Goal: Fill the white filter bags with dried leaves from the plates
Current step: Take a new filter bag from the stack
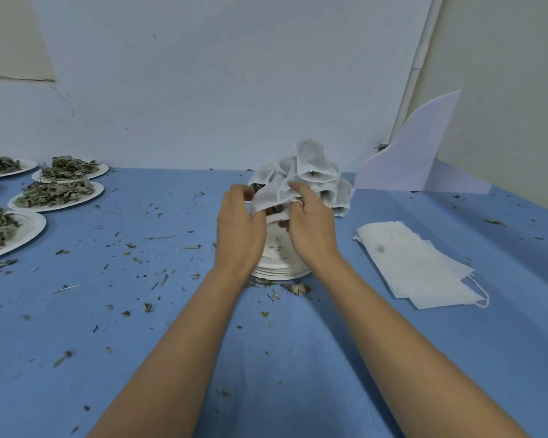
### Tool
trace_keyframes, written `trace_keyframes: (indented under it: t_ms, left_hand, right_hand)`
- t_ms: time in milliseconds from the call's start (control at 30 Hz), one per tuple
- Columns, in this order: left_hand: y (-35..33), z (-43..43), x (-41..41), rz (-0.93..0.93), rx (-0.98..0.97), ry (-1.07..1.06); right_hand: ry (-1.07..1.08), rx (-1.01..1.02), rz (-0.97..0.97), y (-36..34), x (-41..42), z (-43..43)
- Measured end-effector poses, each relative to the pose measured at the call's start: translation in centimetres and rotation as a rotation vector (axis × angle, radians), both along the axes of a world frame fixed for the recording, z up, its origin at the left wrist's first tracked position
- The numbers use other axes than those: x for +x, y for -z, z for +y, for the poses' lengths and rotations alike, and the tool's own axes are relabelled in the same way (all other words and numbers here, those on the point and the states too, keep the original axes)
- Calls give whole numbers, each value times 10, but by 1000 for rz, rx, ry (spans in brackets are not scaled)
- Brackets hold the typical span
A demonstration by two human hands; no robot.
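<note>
Both hands are working over a stack of empty plates [280,267] so spilled leaves are landing there: the left hand [239,222] and right hand [310,222] are pinching one filter bag [274,199], holding its mouth. Behind, a heap of filled bags [310,172] is waiting. Five leaf plates [57,192] are sitting left; flat bags [415,263] right.

2 hands [239,229], 5 plates of dried leaves [57,197], 1 stack of empty plates [279,268], 1 pile of filled filter bags [310,172]
</note>
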State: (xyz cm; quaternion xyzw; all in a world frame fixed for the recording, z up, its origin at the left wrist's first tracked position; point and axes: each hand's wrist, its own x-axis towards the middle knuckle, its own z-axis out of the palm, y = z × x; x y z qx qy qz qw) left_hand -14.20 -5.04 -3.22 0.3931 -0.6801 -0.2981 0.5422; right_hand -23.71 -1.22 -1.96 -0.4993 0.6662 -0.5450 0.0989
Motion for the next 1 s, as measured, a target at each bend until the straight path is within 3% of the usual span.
trace_keyframes:
  t_ms: [133, 233, 433, 533, 600, 700, 833, 900, 1000]
  left_hand:
    - [-2, 3, 1, -5, -17, 110]
    - [-3, 0, 3, -55, -65, 133]
    - [-5, -5, 3, -102, 108, 170]
    - [-3, -5, 3, -164, 33, 55]
    - [-6, -9, 5, -6, 80, 4]
    - [-22, -24, -2, 296, 222, 97]
    - [-56, -57, -28, 389, 200, 183]
    - [-66, -76, -41, 353, 156, 234]
    - [-61, -107, -55, 106, 46, 211]
  right_hand:
    - [-116, -45, -191, -4, 0, -1]
    - [-138, -40, -162, -5, -2, -1]
    - [-135, 31, -153, -2, -1, -4]
    - [-128, 12, -187, -2, -1, -7]
    - [-156, -15, -279, -3, -2, -10]
    - [-211, -75, -275, -14, -3, -26]
    - [-165, -109, -65, -38, -17, -66]
    - [-81, -91, 197, -47, -28, -88]
    - [145, 88, 706, -47, -48, -117]
